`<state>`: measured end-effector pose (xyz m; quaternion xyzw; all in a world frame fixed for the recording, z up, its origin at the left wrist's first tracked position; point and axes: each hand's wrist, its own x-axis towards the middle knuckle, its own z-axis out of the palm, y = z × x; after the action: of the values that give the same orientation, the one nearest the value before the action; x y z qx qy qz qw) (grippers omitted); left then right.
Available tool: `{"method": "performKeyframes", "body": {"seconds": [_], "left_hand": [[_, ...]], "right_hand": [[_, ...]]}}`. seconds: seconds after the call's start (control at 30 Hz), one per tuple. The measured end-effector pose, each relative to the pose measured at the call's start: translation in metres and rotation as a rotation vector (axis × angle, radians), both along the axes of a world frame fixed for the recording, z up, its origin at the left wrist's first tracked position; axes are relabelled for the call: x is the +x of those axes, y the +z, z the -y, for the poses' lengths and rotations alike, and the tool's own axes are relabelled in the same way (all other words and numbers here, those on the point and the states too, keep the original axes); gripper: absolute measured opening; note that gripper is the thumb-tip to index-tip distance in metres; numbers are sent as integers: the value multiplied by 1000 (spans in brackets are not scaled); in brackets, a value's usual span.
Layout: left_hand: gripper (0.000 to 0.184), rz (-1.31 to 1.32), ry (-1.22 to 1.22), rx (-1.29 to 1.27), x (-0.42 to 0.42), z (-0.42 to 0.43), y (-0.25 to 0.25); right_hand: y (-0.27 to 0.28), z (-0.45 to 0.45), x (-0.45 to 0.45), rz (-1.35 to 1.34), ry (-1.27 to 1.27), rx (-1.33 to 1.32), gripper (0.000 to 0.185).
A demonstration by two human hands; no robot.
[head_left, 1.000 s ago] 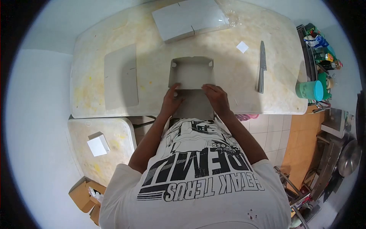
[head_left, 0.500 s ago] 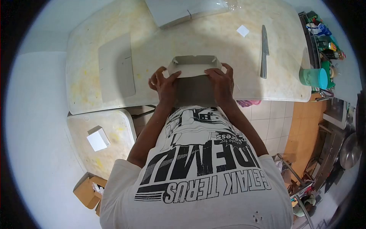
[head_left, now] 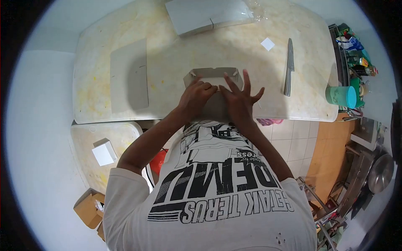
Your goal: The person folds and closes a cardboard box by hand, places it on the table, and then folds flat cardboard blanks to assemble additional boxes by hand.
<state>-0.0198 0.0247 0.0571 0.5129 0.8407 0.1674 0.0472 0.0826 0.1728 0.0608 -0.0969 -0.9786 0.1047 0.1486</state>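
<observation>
A grey cardboard box (head_left: 218, 71), partly folded, lies at the near edge of the table, its back wall upright and its lid flap toward my shirt. My left hand (head_left: 197, 95) is closed on the middle of the box's front edge, fingers bent together. Beside it my right hand (head_left: 238, 95) has its fingers spread, with the thumb touching the same edge near my left fingertips. Both hands hide much of the box's front. A flat grey cardboard sheet (head_left: 129, 77) lies on the table to the left.
On the table (head_left: 176, 50) are a wrapped stack of white card (head_left: 209, 16), a white paper square (head_left: 267, 44), a knife (head_left: 289, 67) and a green tub with a blue lid (head_left: 341, 96). A small white box (head_left: 104, 153) stands on the lower left table.
The box's front wall has been folded up. Both hands have moved from its side corners to the middle of the front edge, and my right fingers have spread.
</observation>
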Motion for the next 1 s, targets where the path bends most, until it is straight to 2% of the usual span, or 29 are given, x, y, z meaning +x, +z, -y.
{"method": "performKeyframes", "body": {"seconds": [0.1,0.17,0.27,0.4,0.5,0.6,0.7,0.8,0.83,0.93,1.0], "left_hand": [[27,25,-42,112,-8,0,-11],[28,29,-44,123,-12,1,-9],[17,89,86,-98,-16,6,-8],[13,54,63,-177,-27,7,-17],[11,23,65,-245,-47,4,-41],[13,-33,87,-249,-67,-8,-46],[18,-35,158,-216,-81,-18,-44],[17,-5,202,-248,-74,-12,-52],[18,-3,194,-270,-73,-11,-51],[23,-35,181,-272,-71,-9,-62],[27,-59,154,-180,-69,-10,-79]], "right_hand": [[-7,0,-8,-82,87,-9,22],[-9,-10,-15,-13,157,-72,19],[-12,-20,-21,32,220,-84,16],[-29,-36,-28,60,228,-11,13],[-41,-48,-43,204,266,123,11],[-53,-59,-70,122,236,220,11],[-47,-83,-89,-225,219,-29,18],[-41,-108,-72,-410,-134,-402,33],[-53,-114,-60,-322,-208,-356,43],[-88,-106,-42,127,-241,-838,47],[-92,-93,-46,218,-164,-789,43]]}}
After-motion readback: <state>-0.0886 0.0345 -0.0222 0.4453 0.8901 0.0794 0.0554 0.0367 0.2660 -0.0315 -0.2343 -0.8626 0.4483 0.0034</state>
